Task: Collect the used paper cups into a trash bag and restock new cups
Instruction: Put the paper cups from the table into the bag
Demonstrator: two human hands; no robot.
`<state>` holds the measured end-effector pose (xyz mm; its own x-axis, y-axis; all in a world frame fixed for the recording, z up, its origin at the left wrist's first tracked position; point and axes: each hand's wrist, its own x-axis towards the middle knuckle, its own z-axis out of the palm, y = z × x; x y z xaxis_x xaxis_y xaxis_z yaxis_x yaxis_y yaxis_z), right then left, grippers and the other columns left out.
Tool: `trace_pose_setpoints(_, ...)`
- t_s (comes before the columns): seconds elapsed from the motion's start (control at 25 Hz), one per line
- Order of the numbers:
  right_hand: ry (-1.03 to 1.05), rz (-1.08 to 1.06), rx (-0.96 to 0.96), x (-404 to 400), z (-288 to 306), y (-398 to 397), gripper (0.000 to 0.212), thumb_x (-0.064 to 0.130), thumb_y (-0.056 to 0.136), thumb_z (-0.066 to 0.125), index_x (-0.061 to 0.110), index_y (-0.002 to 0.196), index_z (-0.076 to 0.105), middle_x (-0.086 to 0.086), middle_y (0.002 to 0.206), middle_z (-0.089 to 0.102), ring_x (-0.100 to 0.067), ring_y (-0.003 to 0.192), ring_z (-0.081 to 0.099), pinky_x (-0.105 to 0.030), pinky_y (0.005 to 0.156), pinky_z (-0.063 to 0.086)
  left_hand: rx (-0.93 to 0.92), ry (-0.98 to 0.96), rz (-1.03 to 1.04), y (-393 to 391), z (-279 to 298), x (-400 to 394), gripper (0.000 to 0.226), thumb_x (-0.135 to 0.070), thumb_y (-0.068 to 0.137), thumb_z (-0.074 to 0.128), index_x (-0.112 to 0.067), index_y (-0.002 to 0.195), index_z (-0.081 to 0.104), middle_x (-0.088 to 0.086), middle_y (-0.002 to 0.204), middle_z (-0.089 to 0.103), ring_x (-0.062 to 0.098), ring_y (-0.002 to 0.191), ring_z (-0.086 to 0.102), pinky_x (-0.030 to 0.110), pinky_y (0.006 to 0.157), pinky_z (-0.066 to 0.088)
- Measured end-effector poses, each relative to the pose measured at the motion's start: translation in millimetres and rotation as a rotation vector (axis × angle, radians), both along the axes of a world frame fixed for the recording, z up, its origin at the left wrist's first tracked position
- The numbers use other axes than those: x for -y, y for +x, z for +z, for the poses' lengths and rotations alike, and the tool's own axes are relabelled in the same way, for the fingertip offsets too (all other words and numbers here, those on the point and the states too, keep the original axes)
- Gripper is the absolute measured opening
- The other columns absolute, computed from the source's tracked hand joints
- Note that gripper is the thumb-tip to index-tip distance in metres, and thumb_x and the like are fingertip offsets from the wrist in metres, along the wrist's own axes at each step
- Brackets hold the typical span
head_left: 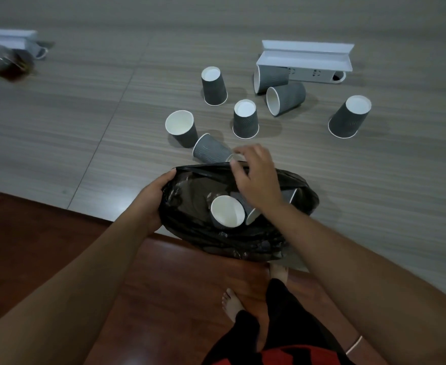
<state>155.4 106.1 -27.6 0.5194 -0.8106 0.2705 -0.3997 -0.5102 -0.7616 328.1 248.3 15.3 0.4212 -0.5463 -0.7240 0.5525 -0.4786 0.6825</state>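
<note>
My left hand [152,204] gripped the trash bag [190,219] at the table's near edge; my right hand [256,177], fingers spread, reached the tipped cup [210,151], which I judged might roll off.

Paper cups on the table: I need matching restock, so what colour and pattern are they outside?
Dark grey paper cups with embossed wavy ribbing, white inside; head view.

One head-worn view looks steeply down, close over the table [58,133] edge.

I see bare forearms, a thin pale band [354,348] round my right wrist, black trousers [282,306], a red-and-black garment [277,355] and bare feet [231,305].
</note>
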Motion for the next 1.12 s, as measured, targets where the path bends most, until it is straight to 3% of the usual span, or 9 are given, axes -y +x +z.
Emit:
trace_pose_setpoints(0.2,0.357,0.048,-0.545,63.5,-28.1,61.8,0.058,0.036,0.080,0.063,0.011,0.131,0.052,-0.013,0.135,0.051,-0.033,0.127,0.044,-0.042,0.102,0.043,0.015,0.049,0.043,-1.9,1.9,5.9,0.033,-0.042,0.095,0.057,-0.015,0.095,0.075,0.007,0.089,0.078,0.020,0.075,0.075,0.031,0.070,0.055)
trace_pose_setpoints(0.44,0.304,0.254,-0.711,62.1,-51.3,95.6,0.080,0.054,0.069,0.075,0.017,0.134,0.046,-0.009,0.135,0.048,-0.032,0.126,0.043,-0.048,0.102,0.040,0.010,0.049,0.107,-4.3,-0.5,7.9,0.033,-0.043,0.093,0.061,-0.013,0.096,0.076,0.009,0.092,0.079,0.020,0.077,0.076,0.032,0.074,0.056)
trace_pose_setpoints(0.56,0.363,0.136,-0.489,58.5,-45.6,92.0,0.070,0.047,0.063,0.078,0.018,0.123,0.056,-0.005,0.122,0.060,-0.025,0.112,0.057,-0.040,0.091,0.047,0.010,0.050,0.115,-0.4,-1.7,8.2,0.036,-0.045,0.092,0.062,-0.013,0.103,0.075,0.009,0.099,0.078,0.022,0.084,0.076,0.033,0.077,0.055)
trace_pose_setpoints(0.64,0.599,0.022,-0.110,52.6,-30.8,75.2,0.063,0.037,0.062,0.083,0.014,0.117,0.062,-0.001,0.108,0.067,-0.019,0.098,0.064,-0.032,0.079,0.050,0.012,0.039,0.118,1.6,-1.3,8.2,0.036,-0.044,0.093,0.061,-0.013,0.107,0.074,0.008,0.102,0.078,0.021,0.085,0.076,0.032,0.074,0.056)
trace_pose_setpoints(0.76,0.929,0.131,0.332,36.3,-9.0,29.1,0.062,0.012,0.061,0.084,0.010,0.118,0.061,-0.005,0.110,0.070,-0.015,0.097,0.067,-0.029,0.082,0.055,0.001,0.019,0.112,3.6,3.1,9.8,0.036,-0.042,0.096,0.057,-0.013,0.112,0.072,0.007,0.105,0.077,0.020,0.091,0.075,0.032,0.074,0.056)
trace_pose_setpoints(0.84,0.879,0.303,0.233,27.5,0.4,1.9,0.063,0.004,0.057,0.085,0.018,0.114,0.062,-0.002,0.110,0.069,-0.011,0.098,0.065,-0.028,0.088,0.053,-0.004,0.009,0.105,7.4,5.5,10.7,0.039,-0.042,0.097,0.056,-0.013,0.118,0.070,0.007,0.110,0.076,0.021,0.097,0.074,0.034,0.081,0.056)
trace_pose_setpoints(0.96,0.586,0.471,-0.119,25.9,3.6,-7.6,0.071,0.005,0.057,0.087,0.025,0.121,0.063,0.006,0.119,0.064,-0.009,0.109,0.059,-0.026,0.098,0.046,0.022,0.005,0.048,11.0,14.3,10.7,0.042,-0.045,0.096,0.055,-0.014,0.121,0.069,0.006,0.113,0.075,0.020,0.102,0.072,0.035,0.085,0.054)
trace_pose_setpoints(1.04,0.411,0.548,-0.252,28.0,3.4,-0.2,0.076,0.017,0.061,0.087,0.027,0.131,0.059,0.006,0.122,0.059,-0.010,0.115,0.053,-0.024,0.100,0.040,0.043,-0.002,0.008,13.0,21.3,10.3,0.040,-0.042,0.097,0.055,-0.013,0.119,0.071,0.005,0.110,0.076,0.018,0.099,0.073,0.033,0.084,0.054)
trace_pose_setpoints(1.12,0.235,0.594,-0.437,25.7,0.8,9.1,0.080,0.048,0.067,0.081,0.034,0.139,0.050,0.004,0.127,0.050,-0.015,0.121,0.044,-0.032,0.105,0.034,0.069,-0.027,-0.032,15.5,26.5,8.9,0.034,-0.034,0.098,0.055,-0.010,0.117,0.070,0.007,0.106,0.077,0.018,0.093,0.074,0.030,0.079,0.056)
